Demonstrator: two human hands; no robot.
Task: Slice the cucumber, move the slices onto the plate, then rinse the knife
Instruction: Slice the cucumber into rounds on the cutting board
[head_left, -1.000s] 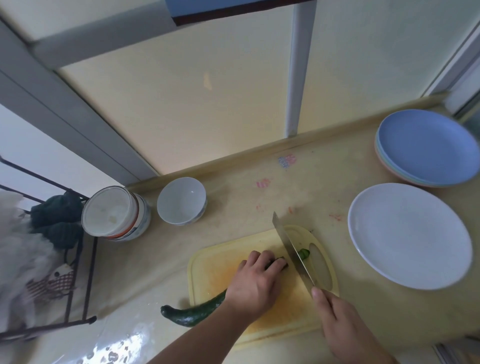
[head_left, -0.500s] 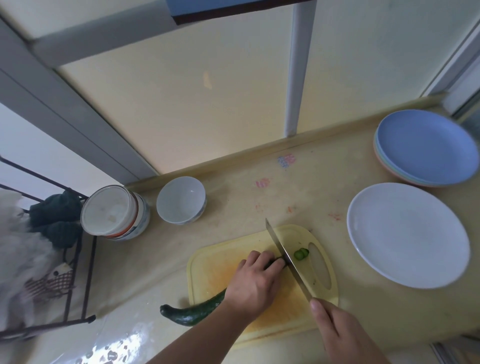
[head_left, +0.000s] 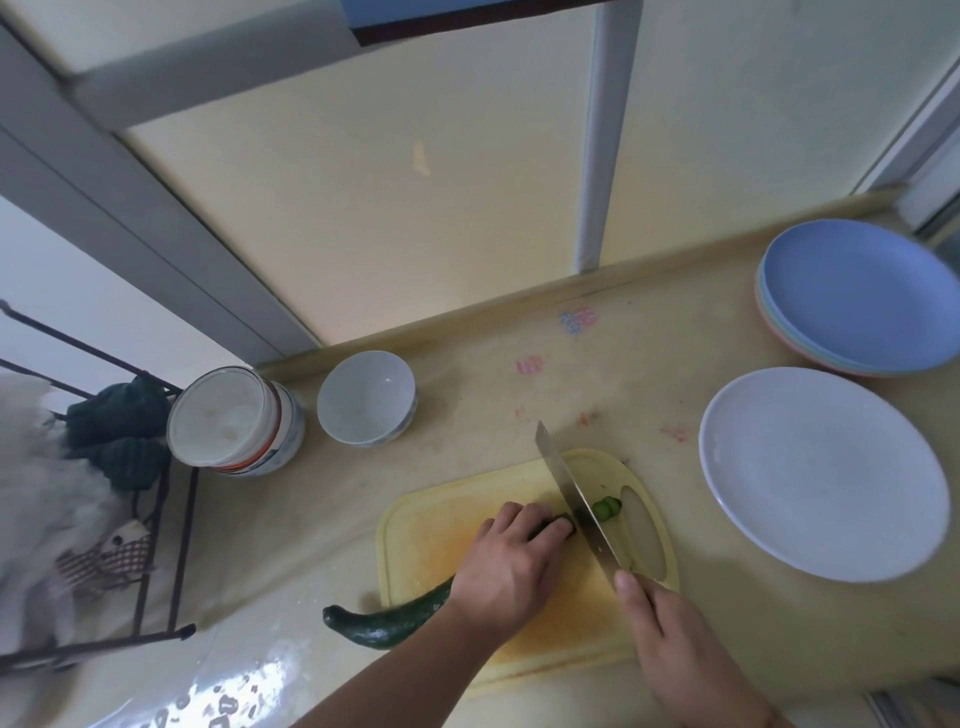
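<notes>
While my left hand (head_left: 511, 564) curls over the glossy dark cucumber (head_left: 387, 621) on the stained yellow plastic board (head_left: 431, 525), my right hand (head_left: 675, 639) grips the flat steel knife (head_left: 574, 499) beside its fingertips | cut slices (head_left: 607, 507) just past blade | smooth white plate (head_left: 823, 486) right of right hand, blue plates (head_left: 862, 291) beyond | bowls (head_left: 366, 397) beyond left hand | beige counter (head_left: 649, 374).

Single head-worn wide-angle view, looking forward and steeply down over bench (head_left: 649, 374) toward wall (head_left: 415, 208). Close range: yellow cutting board (head_left: 431, 530) low centre, forearms entering from bottom edge. Edges curve from lens distortion.
</notes>
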